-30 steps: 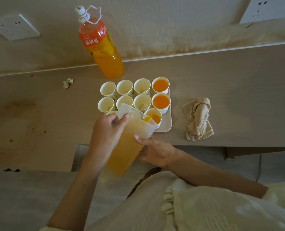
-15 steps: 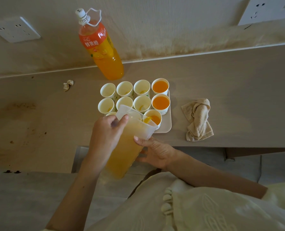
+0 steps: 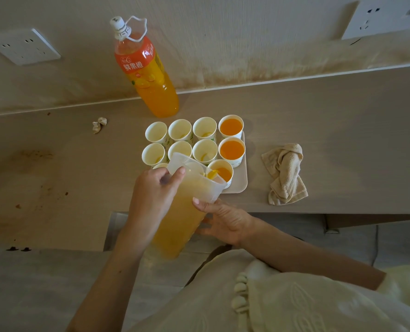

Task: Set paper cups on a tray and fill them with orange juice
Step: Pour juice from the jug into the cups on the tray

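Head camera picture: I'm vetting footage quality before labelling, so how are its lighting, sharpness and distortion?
Head view: dim, warm, even light, no hard shadows or glare; head view's wide angle bows the back edge of the table and leans the bottle and wall socket outward; head view is fairly sharp on the cups and pitcher, softer on the garment at the bottom.

- A single view comes from a camera on the person's head, looking forward and steeply down.
- It faces the wall (image 3: 223,44) behind the surface (image 3: 319,130), with the left socket (image 3: 23,46) and the right socket (image 3: 381,15) in the upper corners.
- The wide lens bows the surface's far edge.
- Closest to the lens, along the bottom, is the person's pale garment (image 3: 283,305).
- Both forearms reach up to the left hand (image 3: 151,195) and the right hand (image 3: 225,221), which hold the jug (image 3: 182,212) at mid-frame.
- The tray (image 3: 241,183) sits just beyond the hands, near the centre.
- The floor (image 3: 31,283) shows at lower left.
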### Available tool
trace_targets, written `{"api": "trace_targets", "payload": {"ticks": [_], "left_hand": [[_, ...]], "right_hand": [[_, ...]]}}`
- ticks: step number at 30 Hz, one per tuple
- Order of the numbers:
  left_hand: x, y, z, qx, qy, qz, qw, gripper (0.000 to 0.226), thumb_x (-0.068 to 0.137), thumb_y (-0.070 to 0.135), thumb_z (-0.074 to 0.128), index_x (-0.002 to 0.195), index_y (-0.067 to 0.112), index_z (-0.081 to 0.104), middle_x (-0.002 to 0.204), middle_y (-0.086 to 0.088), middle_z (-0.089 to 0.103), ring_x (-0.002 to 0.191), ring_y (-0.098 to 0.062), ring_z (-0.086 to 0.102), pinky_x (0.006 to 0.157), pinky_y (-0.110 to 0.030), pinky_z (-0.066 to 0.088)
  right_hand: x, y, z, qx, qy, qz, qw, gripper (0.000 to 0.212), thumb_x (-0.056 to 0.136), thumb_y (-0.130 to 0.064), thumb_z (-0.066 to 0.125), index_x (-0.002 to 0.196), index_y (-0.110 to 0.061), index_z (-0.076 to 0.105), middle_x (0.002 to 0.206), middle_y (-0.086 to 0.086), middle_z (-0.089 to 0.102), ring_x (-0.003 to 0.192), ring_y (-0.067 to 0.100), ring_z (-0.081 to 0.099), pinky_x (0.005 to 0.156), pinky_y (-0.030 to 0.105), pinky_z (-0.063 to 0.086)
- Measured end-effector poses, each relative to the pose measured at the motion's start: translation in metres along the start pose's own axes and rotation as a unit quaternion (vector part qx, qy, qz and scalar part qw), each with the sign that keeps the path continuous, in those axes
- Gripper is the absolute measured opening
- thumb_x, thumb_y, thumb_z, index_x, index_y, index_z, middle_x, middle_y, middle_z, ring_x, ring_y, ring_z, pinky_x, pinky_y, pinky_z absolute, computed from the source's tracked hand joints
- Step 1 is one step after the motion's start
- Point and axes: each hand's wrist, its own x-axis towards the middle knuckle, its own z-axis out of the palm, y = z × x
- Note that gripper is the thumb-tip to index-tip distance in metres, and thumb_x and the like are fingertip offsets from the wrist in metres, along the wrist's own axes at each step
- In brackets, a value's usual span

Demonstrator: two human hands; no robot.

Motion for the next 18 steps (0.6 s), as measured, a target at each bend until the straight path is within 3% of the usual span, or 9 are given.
{"api": "trace_targets", "payload": {"ticks": [7,15,18], "left_hand": [[0.0007,0.0014,-0.0003,0.001,0.002,0.001,1.000,0.050,0.089,0.038,0.061,0.058,0.000,0.052,0.050,-0.001,0.042,0.051,-0.017,0.040,0.054,-0.029,0.033],[0.0000,0.0030,-0.0008,-0.002,0.000,-0.006,1.000,0.047,0.089,0.040,0.060,0.053,0.011,0.047,0.051,0.001,0.043,0.051,-0.015,0.042,0.054,-0.027,0.033],[0.0001,0.0037,-0.0013,-0.003,-0.001,-0.006,1.000,0.048,0.089,0.040,0.060,0.054,0.008,0.049,0.051,-0.002,0.045,0.052,-0.016,0.043,0.055,-0.028,0.034]], "right_hand": [[-0.0010,-0.0008,-0.0001,0.003,-0.004,-0.001,1.000,0.104,0.033,-0.045,0.097,0.127,-0.028,0.056,0.124,0.005,0.065,0.118,0.027,0.057,0.089,0.042,0.054],[0.0009,-0.0001,-0.0005,-0.002,0.000,-0.001,1.000,0.108,0.038,-0.045,0.096,0.134,-0.028,0.050,0.131,0.007,0.061,0.123,0.029,0.054,0.093,0.045,0.052],[0.0009,-0.0002,-0.0004,-0.003,-0.002,-0.003,1.000,0.106,0.038,-0.045,0.096,0.133,-0.028,0.052,0.131,0.006,0.061,0.123,0.029,0.054,0.094,0.045,0.051]]}}
